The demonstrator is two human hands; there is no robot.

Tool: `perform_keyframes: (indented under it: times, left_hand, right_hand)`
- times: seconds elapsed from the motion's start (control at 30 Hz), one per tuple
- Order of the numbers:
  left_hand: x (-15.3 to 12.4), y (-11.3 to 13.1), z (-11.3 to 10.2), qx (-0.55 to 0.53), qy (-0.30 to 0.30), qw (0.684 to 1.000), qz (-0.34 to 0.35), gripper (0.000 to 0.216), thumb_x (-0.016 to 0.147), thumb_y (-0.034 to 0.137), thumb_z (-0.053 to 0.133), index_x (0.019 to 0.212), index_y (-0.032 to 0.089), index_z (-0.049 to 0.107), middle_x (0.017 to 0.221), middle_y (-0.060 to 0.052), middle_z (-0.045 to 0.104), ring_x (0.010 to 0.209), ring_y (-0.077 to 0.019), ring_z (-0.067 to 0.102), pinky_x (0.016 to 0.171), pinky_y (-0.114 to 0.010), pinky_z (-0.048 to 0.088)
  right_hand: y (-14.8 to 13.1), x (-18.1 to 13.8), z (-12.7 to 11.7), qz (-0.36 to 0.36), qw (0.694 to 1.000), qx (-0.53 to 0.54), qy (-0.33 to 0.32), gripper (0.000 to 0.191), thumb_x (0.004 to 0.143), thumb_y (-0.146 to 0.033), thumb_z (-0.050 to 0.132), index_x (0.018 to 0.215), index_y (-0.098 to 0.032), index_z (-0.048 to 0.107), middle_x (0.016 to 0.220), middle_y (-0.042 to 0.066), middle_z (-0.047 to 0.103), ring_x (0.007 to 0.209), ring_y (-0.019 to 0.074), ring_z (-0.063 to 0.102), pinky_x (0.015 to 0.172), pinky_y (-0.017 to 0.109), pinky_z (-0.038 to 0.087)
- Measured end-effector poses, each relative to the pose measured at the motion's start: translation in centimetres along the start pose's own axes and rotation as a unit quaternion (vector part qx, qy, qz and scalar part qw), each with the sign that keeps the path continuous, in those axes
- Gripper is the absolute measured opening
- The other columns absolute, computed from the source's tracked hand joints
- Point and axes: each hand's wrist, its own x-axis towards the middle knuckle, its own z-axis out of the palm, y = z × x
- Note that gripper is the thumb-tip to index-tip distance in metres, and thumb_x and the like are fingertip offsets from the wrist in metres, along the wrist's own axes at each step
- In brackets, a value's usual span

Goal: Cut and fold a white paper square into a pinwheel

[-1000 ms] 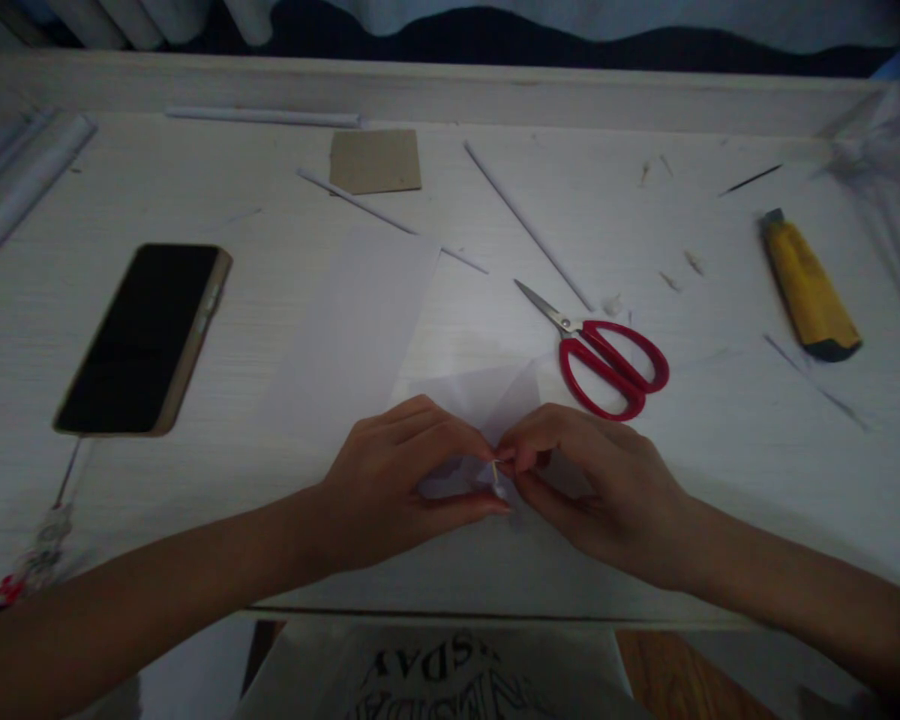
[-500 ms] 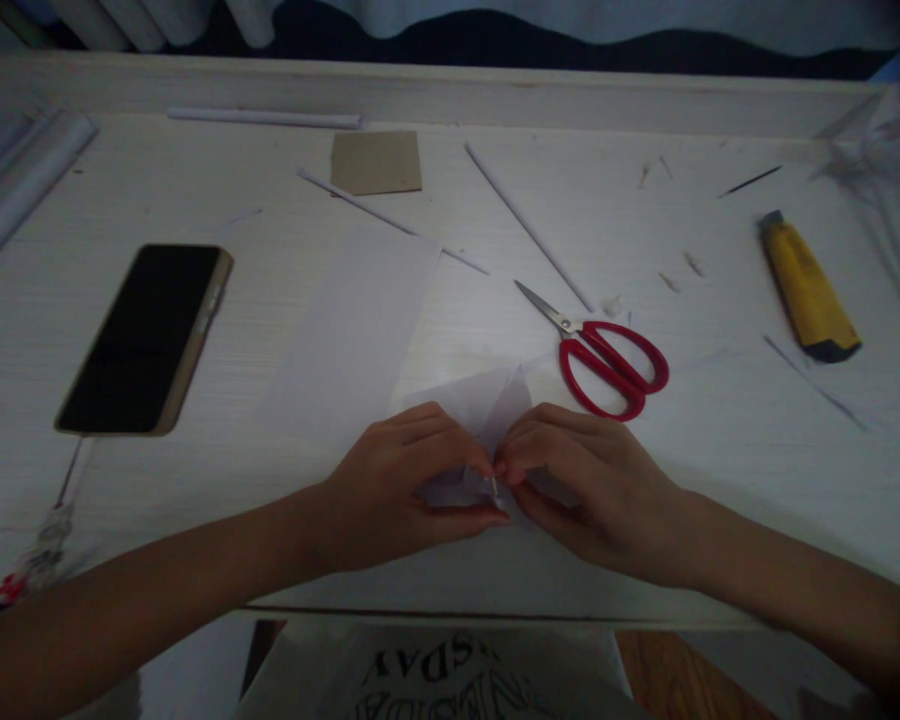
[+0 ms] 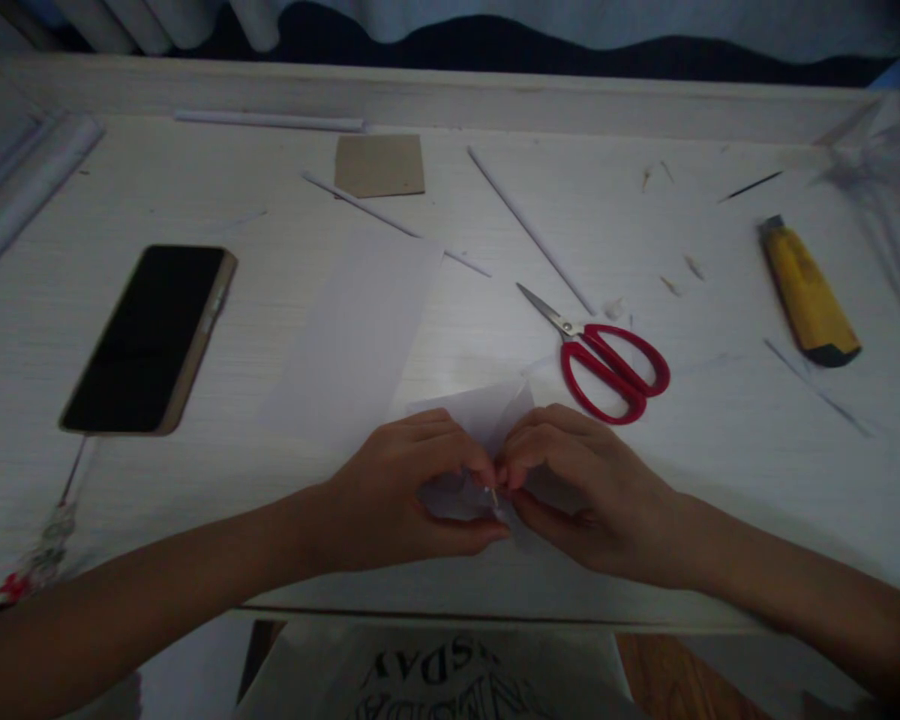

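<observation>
Near the table's front edge, my left hand (image 3: 427,485) and my right hand (image 3: 589,490) meet at the fingertips over a folded sheet of white paper (image 3: 487,410). Both hands pinch the paper between fingers and thumb, and much of it is hidden beneath them. A tiny pale bit shows between the fingertips, too small to name. Just beyond my right hand lie the scissors (image 3: 607,365) with red handles, their blades closed and pointing up and left. A flat sheet of white paper (image 3: 352,330) lies beyond my left hand.
A phone (image 3: 150,340) with a charm lies on the left. Thin paper rolls (image 3: 529,225), a grey-brown card (image 3: 380,165) and scraps lie farther back. On the right is a yellow utility knife (image 3: 810,295). Thicker paper rolls (image 3: 34,195) lie at the far left.
The hands stay together on the folded paper, with only slight shifts of the fingers. The whole view has moved a little; the other things rest where they were.
</observation>
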Motion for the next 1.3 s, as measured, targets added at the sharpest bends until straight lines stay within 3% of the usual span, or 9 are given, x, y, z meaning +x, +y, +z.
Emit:
perform_keyframes:
  times: [0.57, 0.83, 1.17, 1.3]
  left_hand:
    - [0.2, 0.0, -0.3, 0.005, -0.022, 0.999, -0.032, 0.021, 0.063, 0.025, 0.067, 0.073, 0.016, 0.051, 0.07, 0.004, 0.056, 0.068, -0.0084, 0.052, 0.062, -0.018, 0.041]
    - [0.0, 0.3, -0.6, 0.009, -0.035, 0.997, -0.062, 0.026, 0.065, 0.025, 0.065, 0.081, 0.018, 0.046, 0.074, 0.004, 0.053, 0.067, -0.0085, 0.052, 0.06, -0.018, 0.042]
    - [0.0, 0.3, -1.0, 0.004, -0.022, 0.998, -0.065, 0.03, 0.063, 0.034, 0.067, 0.082, 0.017, 0.052, 0.074, 0.003, 0.056, 0.07, -0.0103, 0.054, 0.065, -0.021, 0.043]
    - [0.0, 0.1, -1.2, -0.011, -0.019, 0.999, -0.029, 0.013, 0.078, 0.019, 0.049, 0.089, 0.015, 0.054, 0.08, -0.002, 0.059, 0.076, -0.0116, 0.053, 0.071, -0.023, 0.042]
  right_hand:
    - [-0.1, 0.1, 0.7, -0.016, 0.998, -0.013, 0.057, 0.017, 0.068, -0.007, 0.052, 0.081, -0.017, 0.047, 0.076, 0.001, 0.06, 0.071, 0.0144, 0.051, 0.068, 0.033, 0.035]
    - [0.0, 0.0, 0.1, -0.019, 0.988, -0.126, 0.089, 0.009, 0.072, -0.019, 0.057, 0.08, -0.017, 0.056, 0.079, 0.003, 0.062, 0.077, 0.0185, 0.05, 0.072, 0.038, 0.034]
    - [0.2, 0.1, -0.1, -0.036, 0.985, -0.153, 0.07, 0.006, 0.074, -0.019, 0.053, 0.077, -0.018, 0.058, 0.077, 0.001, 0.062, 0.077, 0.0177, 0.049, 0.083, 0.042, 0.029]
    - [0.1, 0.1, -0.3, -0.028, 0.989, -0.135, 0.061, 0.006, 0.075, -0.018, 0.053, 0.078, -0.017, 0.057, 0.079, 0.001, 0.061, 0.078, 0.017, 0.049, 0.088, 0.043, 0.027]
